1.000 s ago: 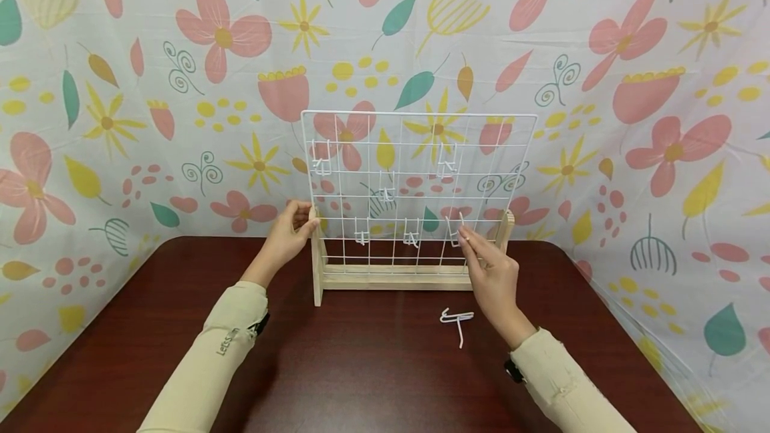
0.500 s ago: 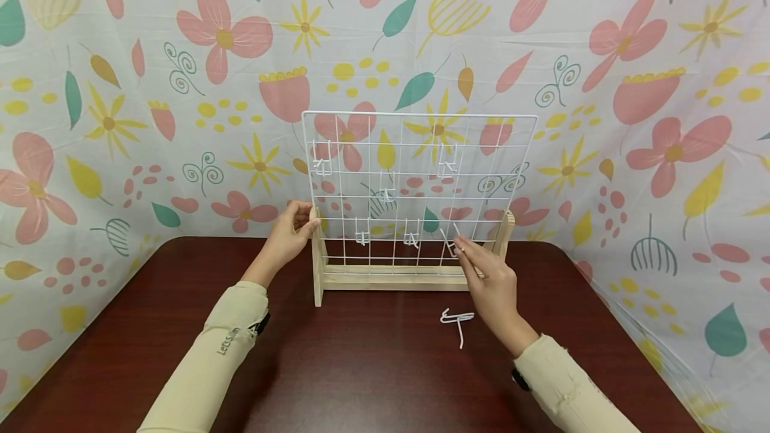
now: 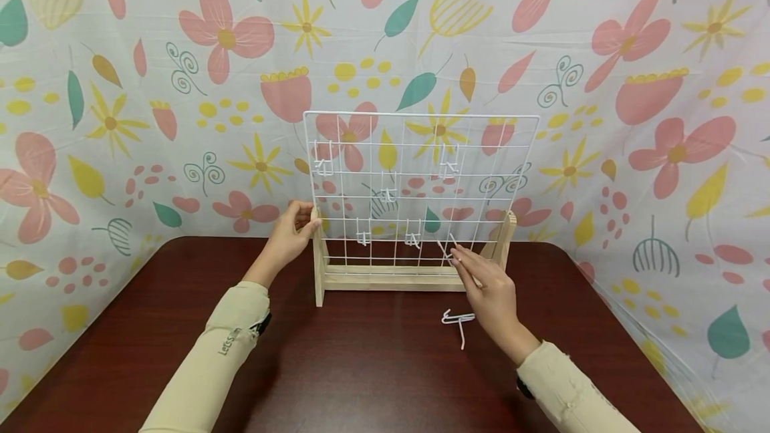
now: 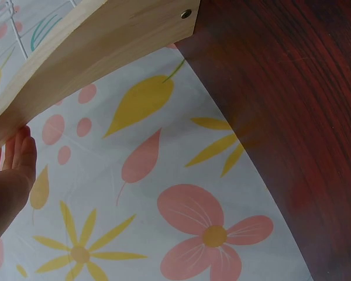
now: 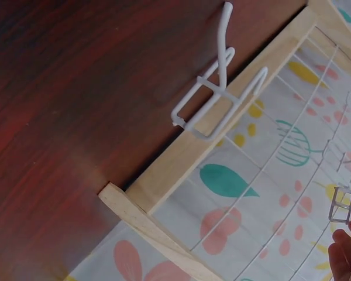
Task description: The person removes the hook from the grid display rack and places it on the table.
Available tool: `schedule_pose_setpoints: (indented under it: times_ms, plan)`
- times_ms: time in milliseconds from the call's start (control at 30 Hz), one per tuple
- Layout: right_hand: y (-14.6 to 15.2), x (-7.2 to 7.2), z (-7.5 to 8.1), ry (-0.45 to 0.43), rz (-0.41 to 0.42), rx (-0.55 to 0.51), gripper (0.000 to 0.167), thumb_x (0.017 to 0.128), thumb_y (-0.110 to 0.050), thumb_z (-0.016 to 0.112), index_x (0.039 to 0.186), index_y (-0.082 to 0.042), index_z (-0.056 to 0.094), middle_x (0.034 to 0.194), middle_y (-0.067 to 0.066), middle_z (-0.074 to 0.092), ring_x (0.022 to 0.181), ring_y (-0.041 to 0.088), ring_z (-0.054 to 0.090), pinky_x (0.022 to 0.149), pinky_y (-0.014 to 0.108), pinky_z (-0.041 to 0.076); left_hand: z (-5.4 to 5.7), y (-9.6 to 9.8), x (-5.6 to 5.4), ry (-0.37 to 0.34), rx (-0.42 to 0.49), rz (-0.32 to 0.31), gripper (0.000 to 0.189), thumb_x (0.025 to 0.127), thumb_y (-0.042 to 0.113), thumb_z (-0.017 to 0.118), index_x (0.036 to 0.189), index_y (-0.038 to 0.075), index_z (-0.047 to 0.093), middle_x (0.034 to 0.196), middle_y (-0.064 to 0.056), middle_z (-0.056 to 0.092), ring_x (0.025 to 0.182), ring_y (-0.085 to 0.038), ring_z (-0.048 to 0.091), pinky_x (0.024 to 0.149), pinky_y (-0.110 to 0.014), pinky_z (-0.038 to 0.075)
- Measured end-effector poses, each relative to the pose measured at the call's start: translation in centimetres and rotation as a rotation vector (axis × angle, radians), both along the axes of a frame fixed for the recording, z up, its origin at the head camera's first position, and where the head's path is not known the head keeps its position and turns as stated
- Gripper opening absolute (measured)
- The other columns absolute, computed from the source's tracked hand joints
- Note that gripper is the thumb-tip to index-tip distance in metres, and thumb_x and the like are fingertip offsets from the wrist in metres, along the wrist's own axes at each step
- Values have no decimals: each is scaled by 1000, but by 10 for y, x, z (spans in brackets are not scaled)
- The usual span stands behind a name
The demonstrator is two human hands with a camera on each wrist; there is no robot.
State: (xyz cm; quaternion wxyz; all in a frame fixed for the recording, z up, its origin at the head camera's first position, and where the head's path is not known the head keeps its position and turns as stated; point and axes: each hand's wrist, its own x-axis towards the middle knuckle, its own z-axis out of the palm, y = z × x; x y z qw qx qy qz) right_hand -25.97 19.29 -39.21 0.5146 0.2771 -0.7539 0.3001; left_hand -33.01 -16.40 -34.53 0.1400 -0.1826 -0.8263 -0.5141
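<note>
Sleeves (image 3: 207,366), two, cream. Tabletop (image 3: 361,373), dark red-brown. Loose hook (image 3: 460,319), white wire, lying on the tabletop before the stand, just beside the right hand. Hands, two: right hand (image 3: 493,293), thumb and fingers pinching the held hook (image 5: 342,205), white wire, prongs up, at the grid's lower right; left hand (image 3: 289,229), thumb and fingers gripping the stand's left upright near its top. Stand (image 3: 385,281), pale wood. Grid (image 3: 396,220), white wire, upright in the stand. Hung hooks (image 3: 388,196), five, on the grid: two high, one middle, two low. Cloth (image 3: 385,32), floral, behind.
</note>
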Motion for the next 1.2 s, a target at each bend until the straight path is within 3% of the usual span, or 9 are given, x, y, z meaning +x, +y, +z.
schedule_pose_setpoints:
  times_ms: [167, 533, 633, 700, 833, 967, 1100, 1200]
  plan:
    - [-1, 1, -4, 2, -3, 30, 34, 74, 7, 76, 106, -2, 74, 104, 15, 71, 92, 32, 69, 78, 45, 52, 0, 0, 0, 1, 1, 0, 35, 97, 8, 56, 125, -9, 44, 120, -29, 54, 115, -40, 52, 103, -49, 41]
    - [0, 4, -10, -9, 25, 62, 35, 74, 5, 76, 108, -5, 74, 106, 12, 71, 93, 30, 69, 79, 41, 51, -1, 1, -2, 9, 14, -9, 33, 98, 6, 55, 124, -10, 43, 119, -30, 53, 115, -41, 52, 103, -49, 41]
    - [0, 4, -12, -10, 40, 80, 35, 74, 4, 75, 108, -4, 74, 106, 13, 71, 94, 31, 69, 79, 42, 51, 0, 2, 1, 2, 22, -12, 35, 98, 6, 55, 125, -11, 43, 120, -31, 52, 116, -41, 51, 104, -49, 40]
    - [0, 4, -13, -10, 46, 91, 34, 74, 4, 75, 108, -3, 74, 106, 14, 71, 93, 31, 69, 78, 44, 51, 8, 5, 10, -1, 18, -13, 34, 98, 4, 54, 125, -14, 42, 119, -33, 52, 116, -43, 51, 104, -50, 40]
    - [0, 5, -16, -15, 58, 110, 33, 74, 3, 75, 106, -4, 74, 106, 14, 71, 92, 30, 68, 78, 42, 51, 11, 6, 11, -14, 4, -7, 34, 98, 3, 53, 125, -15, 41, 120, -34, 51, 116, -44, 50, 105, -51, 39]
    - [1, 6, -20, -20, 74, 126, 23, 83, -6, 73, 106, -3, 75, 105, 15, 71, 92, 31, 68, 79, 40, 52, -1, 1, -1, -12, -2, -4, 35, 98, 9, 55, 126, -10, 42, 121, -30, 52, 117, -41, 50, 105, -49, 39]
    - [1, 6, -23, -22, 72, 161, 27, 96, -25, 60, 106, -4, 74, 106, 15, 71, 91, 31, 68, 78, 44, 52, -2, 0, -2, -3, 0, -3, 34, 98, 8, 56, 124, -9, 44, 120, -29, 53, 115, -40, 52, 104, -48, 40]
    - [1, 7, -24, -32, 74, 190, 31, 99, -27, 56, 107, -4, 74, 107, 13, 71, 91, 31, 69, 76, 44, 53, -1, 0, -2, -2, -5, 4, 34, 98, 8, 56, 124, -9, 44, 120, -29, 53, 115, -40, 52, 104, -48, 40]
